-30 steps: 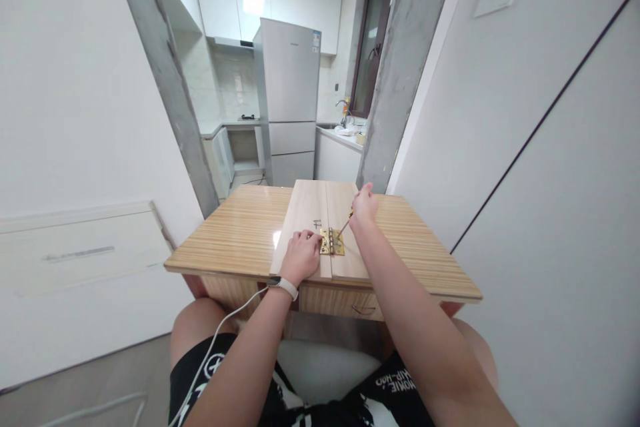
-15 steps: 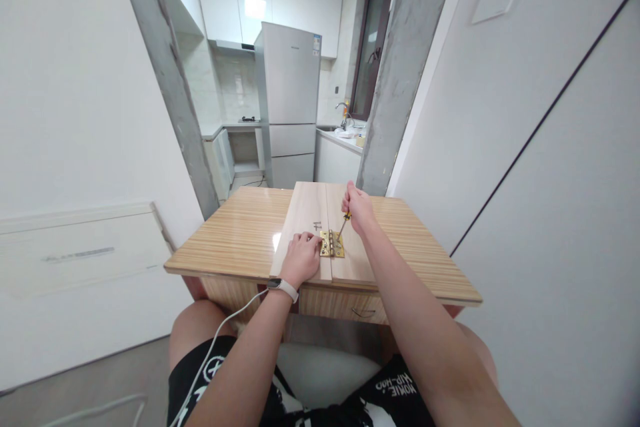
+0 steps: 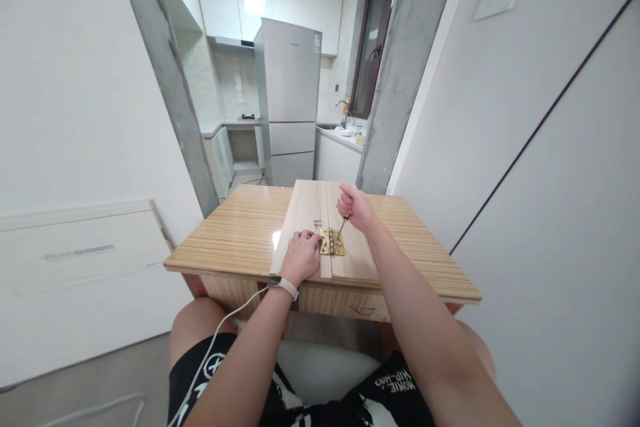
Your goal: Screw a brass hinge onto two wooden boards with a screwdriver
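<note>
A brass hinge (image 3: 331, 241) lies flat across the seam between two pale wooden boards (image 3: 309, 203). My right hand (image 3: 355, 207) is closed round the handle of a screwdriver (image 3: 342, 225), whose shaft slants down to the hinge's right leaf. Whether the tip sits in a screw is too small to tell. My left hand (image 3: 301, 255) lies flat on the left board, fingers stretched out, with its fingertips at the hinge's left edge. Several small dark screws (image 3: 317, 223) rest on the left board just beyond the hinge.
Under the boards stands a wood-grain table (image 3: 225, 240) with a drawer handle (image 3: 363, 310) at its front. A white cable (image 3: 220, 330) runs from near my left wrist down past my leg. Beyond the table are a fridge (image 3: 290, 80) and a kitchen counter.
My right hand has turned on the screwdriver handle and shifted slightly left, its thumb now pointing more to the left. The left hand and the hinge stay in place.
</note>
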Tool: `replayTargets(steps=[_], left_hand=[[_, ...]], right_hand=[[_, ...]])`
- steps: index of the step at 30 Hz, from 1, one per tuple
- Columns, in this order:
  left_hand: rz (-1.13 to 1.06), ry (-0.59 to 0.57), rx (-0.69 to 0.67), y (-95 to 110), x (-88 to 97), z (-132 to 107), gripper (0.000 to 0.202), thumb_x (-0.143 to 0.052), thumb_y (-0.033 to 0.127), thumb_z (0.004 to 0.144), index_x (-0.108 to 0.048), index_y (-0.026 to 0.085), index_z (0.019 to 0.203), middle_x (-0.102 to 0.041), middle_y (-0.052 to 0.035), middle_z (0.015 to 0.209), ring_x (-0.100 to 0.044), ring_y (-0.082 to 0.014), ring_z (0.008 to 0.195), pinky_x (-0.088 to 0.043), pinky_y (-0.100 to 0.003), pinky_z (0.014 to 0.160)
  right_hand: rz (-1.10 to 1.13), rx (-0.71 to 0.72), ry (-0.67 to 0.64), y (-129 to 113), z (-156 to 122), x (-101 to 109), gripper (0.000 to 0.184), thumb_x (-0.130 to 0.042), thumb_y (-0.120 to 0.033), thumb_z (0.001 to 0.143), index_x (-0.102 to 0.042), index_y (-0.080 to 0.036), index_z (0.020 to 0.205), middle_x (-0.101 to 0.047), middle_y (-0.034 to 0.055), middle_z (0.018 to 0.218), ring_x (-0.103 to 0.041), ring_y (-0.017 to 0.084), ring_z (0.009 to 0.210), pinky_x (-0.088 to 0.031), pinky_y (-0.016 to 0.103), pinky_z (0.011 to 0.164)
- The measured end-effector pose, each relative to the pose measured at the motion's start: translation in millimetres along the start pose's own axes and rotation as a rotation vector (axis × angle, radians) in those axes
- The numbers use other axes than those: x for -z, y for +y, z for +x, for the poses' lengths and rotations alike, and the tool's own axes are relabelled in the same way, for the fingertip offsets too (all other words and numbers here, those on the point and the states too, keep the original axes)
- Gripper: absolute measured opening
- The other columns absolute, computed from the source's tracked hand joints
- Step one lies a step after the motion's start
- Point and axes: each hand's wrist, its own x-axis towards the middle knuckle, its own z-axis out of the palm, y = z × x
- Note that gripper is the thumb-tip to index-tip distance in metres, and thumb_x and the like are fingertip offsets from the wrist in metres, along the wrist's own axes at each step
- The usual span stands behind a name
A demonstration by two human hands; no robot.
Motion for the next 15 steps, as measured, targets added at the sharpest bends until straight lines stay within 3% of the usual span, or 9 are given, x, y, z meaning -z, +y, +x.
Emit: replayTargets(steps=[1, 3, 7, 10, 13, 15], left_hand=[[0.000, 0.002, -0.002, 0, -0.2, 0, 0.036, -0.045, 0.029, 0.108, -0.070, 0.028, 0.134, -0.065, -0.0118, 0.135, -0.053, -0.0308, 0.125, -0.046, -0.045, 0.104], [-0.001, 0.006, -0.004, 0, -0.6, 0, 0.036, -0.045, 0.028, 0.108, -0.070, 0.027, 0.133, -0.065, -0.0117, 0.135, -0.053, -0.0309, 0.125, -0.046, -0.045, 0.104], [-0.001, 0.002, 0.003, 0, -0.7, 1, 0.035, -0.045, 0.027, 0.108, -0.071, 0.027, 0.132, -0.065, -0.0117, 0.134, -0.054, -0.0307, 0.123, -0.046, -0.045, 0.105], [-0.002, 0.003, 0.006, 0, -0.9, 1, 0.035, -0.046, 0.028, 0.107, -0.071, 0.027, 0.132, -0.065, -0.0113, 0.134, -0.054, -0.0305, 0.123, -0.046, -0.045, 0.106], [-0.007, 0.013, -0.002, -1, -1.0, 0, 0.035, -0.046, 0.027, 0.107, -0.071, 0.027, 0.132, -0.065, -0.0110, 0.134, -0.054, -0.0304, 0.123, -0.046, -0.046, 0.107], [-0.006, 0.012, -0.003, 0, -0.9, 0, 0.035, -0.045, 0.028, 0.107, -0.071, 0.028, 0.132, -0.065, -0.0111, 0.135, -0.054, -0.0304, 0.123, -0.045, -0.046, 0.107]], right_hand=[[0.015, -0.012, -0.099, -1, -2, 3, 0.057, -0.068, -0.052, 0.086, -0.024, -0.028, 0.059, -0.024, -0.0083, 0.046, -0.022, 0.010, 0.044, -0.023, 0.025, 0.042], [0.059, 0.020, -0.136, -1, -4, 5, 0.049, -0.066, -0.046, 0.085, -0.028, -0.027, 0.059, -0.026, -0.0081, 0.046, -0.023, 0.009, 0.044, -0.023, 0.023, 0.043], [0.095, 0.182, 0.168, 10, -3, 1, 0.032, -0.060, -0.044, 0.087, -0.040, -0.026, 0.069, -0.043, -0.0065, 0.054, -0.035, 0.010, 0.045, -0.031, 0.023, 0.045], [0.063, 0.241, 0.408, 20, 0, -4, 0.038, -0.064, -0.053, 0.089, -0.044, -0.025, 0.074, -0.054, -0.0045, 0.064, -0.051, 0.011, 0.054, -0.041, 0.023, 0.052], [0.046, 0.228, 0.534, 23, 0, -8, 0.045, -0.064, -0.064, 0.093, -0.044, -0.026, 0.078, -0.054, -0.0044, 0.067, -0.056, 0.012, 0.060, -0.042, 0.022, 0.053], [0.053, 0.220, 0.578, 21, -2, -11, 0.046, -0.054, -0.067, 0.099, -0.043, -0.027, 0.080, -0.051, -0.0049, 0.064, -0.054, 0.012, 0.057, -0.040, 0.022, 0.051]])
